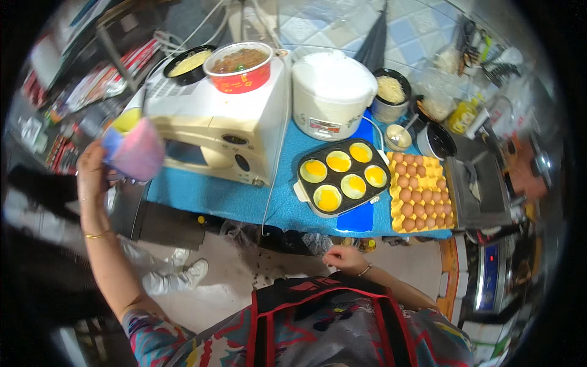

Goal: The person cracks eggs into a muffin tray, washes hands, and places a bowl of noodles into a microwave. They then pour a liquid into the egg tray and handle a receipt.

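My left hand (91,160) is raised at the left, closed on a pink, blue and yellow cloth (137,149) beside the microwave oven (238,133). Near my apron, below the table's front edge, my right hand (344,258) is loosely curled; whether it holds anything cannot be made out. On the blue-covered table (220,195) stands a black multi-well egg pan (341,181) with raw egg in its wells. To its right, brown eggs fill much of a yellow egg tray (431,172). A white rice cooker (332,98) stands behind the pan.
A red bowl of brown food (240,75) and a black bowl (189,64) sit on the microwave. A container of shredded food (390,94), a small bowl with a spoon (398,137) and a metal tray (479,183) are at the right. A white cord (274,181) hangs over the table edge.
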A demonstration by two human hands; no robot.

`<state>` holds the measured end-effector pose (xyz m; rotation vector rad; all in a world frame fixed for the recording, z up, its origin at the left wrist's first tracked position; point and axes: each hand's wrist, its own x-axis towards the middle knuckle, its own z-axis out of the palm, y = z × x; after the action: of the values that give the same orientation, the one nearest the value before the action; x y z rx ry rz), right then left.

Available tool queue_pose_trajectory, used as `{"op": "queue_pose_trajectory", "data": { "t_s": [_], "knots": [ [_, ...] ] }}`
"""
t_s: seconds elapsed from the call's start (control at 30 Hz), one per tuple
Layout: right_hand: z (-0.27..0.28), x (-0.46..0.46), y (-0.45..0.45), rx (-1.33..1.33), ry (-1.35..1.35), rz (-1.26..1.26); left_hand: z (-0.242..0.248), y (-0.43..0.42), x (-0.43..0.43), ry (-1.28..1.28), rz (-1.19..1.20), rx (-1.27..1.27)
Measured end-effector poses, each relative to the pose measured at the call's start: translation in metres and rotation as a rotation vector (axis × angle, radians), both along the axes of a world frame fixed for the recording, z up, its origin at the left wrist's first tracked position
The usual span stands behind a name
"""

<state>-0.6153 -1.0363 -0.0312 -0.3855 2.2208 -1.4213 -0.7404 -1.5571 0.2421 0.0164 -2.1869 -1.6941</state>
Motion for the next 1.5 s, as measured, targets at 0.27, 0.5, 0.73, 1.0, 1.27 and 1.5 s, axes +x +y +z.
{"op": "queue_pose_trajectory", "data": {
  "t_s": [0.27,0.5,0.73,1.0,1.27,1.5],
  "knots": [
    [0.134,-0.067,0.035,-0.496,0.058,-0.003,-0.094,0.243,0.077,-0.115,0.115,0.174],
    [0.162,-0.078,0.048,-0.53,0.177,-0.104,-0.139,0.354,0.067,-0.039,0.0,0.134],
    [0.163,-0.08,0.065,-0.409,0.308,-0.184,-0.154,0.369,0.055,0.024,-0.024,-0.141],
    [0.157,-0.08,0.053,-0.129,0.545,-0.155,-0.159,0.36,0.044,0.074,-0.038,-0.24],
    [0.135,-0.081,0.049,-0.683,0.159,-0.508,-0.158,0.358,0.037,0.067,-0.01,-0.232],
    [0.133,-0.081,0.064,-0.865,0.095,-0.678,-0.167,0.361,0.027,-0.001,0.011,0.047]
  ]
}}
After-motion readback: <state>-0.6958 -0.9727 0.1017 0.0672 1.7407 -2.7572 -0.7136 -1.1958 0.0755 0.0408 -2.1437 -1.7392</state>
